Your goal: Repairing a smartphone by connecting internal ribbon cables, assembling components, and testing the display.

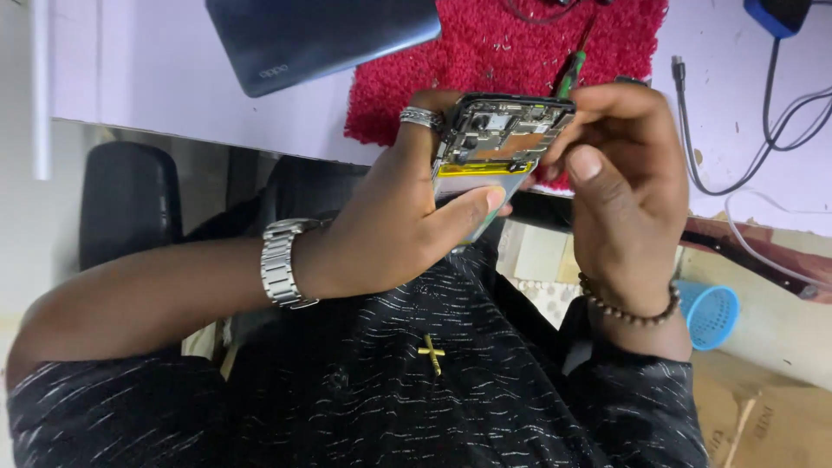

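Head view, looking down past the person's chest to a tabletop (pixel 173 78), pale lilac, running across the top of the frame. On it lies a red mat (pixel 485 52) of coarse pile, and to the left of the mat a dark slate-coloured cover (pixel 321 35), flat, overhanging the top edge of the frame. Black and white cables (pixel 763 130) trail over the right part of the tabletop. Below the tabletop edge, at right, a small blue basket (pixel 711 312) stands on the floor.

Left hand (pixel 407 217): closed around a phone (pixel 498 143) with its back removed, thumb laid across the lower pale part, fingers behind the body; a ring on one finger, a metal watch (pixel 282 264) at the wrist. The phone is held in the air in front of the mat, just above the tabletop edge, tilted, with circuit board uppermost and a yellow strip beneath it.

Right hand (pixel 620 173): curled shut at the right edge of the phone, fingertips touching its upper right corner, gripping a screwdriver (pixel 569 74) whose green handle projects above the fingers; the tip is hidden. A bead bracelet (pixel 628 308) circles this wrist.

A small gold cross (pixel 431 354) hangs on the dark flecked shirt
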